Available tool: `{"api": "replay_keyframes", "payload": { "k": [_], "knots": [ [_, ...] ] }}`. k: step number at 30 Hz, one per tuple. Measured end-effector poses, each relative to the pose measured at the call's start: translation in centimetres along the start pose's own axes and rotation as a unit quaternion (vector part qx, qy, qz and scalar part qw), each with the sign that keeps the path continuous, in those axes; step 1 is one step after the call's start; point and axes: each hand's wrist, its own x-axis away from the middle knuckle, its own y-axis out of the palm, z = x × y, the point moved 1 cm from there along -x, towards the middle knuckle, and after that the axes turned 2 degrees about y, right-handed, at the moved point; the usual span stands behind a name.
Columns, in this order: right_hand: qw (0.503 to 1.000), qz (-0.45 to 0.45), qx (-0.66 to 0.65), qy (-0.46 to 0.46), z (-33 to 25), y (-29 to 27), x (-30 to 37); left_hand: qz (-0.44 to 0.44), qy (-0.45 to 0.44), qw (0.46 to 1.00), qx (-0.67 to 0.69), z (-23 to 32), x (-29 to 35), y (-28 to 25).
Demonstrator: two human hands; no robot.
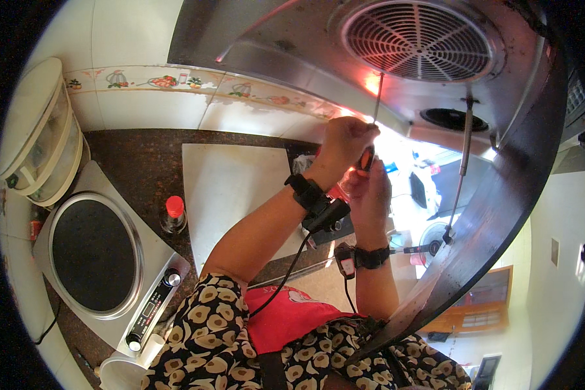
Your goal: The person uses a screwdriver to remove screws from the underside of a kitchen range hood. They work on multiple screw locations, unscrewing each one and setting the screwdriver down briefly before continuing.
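Note:
Both my arms reach up under a metal range hood [318,45]. A screwdriver [377,97] stands nearly upright, its thin shaft running up to the hood's underside beside a round slotted grille [417,42]. My left hand [346,146] is closed, its fingers pinched around the lower shaft. Below it, my right hand [370,198] grips the orange and black handle from underneath. Glare near the tip hides what it touches. Each wrist wears a black strap with a small cabled device.
The hood's curved, propped panel [526,214] rises close on my right, with a metal strut [465,146]. Below are a white board [234,195], a red-capped bottle [174,216], an electric hotplate [97,253] and a cream drawer unit [45,136]. Beside the grille is a dark round opening [454,119].

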Motion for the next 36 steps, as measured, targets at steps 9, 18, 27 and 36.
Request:
{"api": "replay_keyframes", "payload": {
  "k": [9, 18, 27, 36],
  "knots": [
    [0.998, 0.024, 0.03, -0.046, 0.4, -1.3, -0.6, -0.003, 0.009, 0.993, 0.121, -0.2, 0.3, 0.3],
    [0.994, -0.038, -0.082, 0.064, 0.6, -0.8, -0.9, -0.011, -0.016, 0.989, 0.147, -0.4, 0.1, -0.2],
    [0.999, 0.025, 0.012, -0.032, 1.0, -1.1, -0.7, 0.044, 0.039, 0.997, 0.056, -0.3, 0.6, 0.1],
    [0.997, -0.043, -0.03, 0.049, 0.4, -0.7, -0.8, 0.015, 0.006, 0.98, 0.199, -0.2, 0.5, -0.1]
  ]
}}
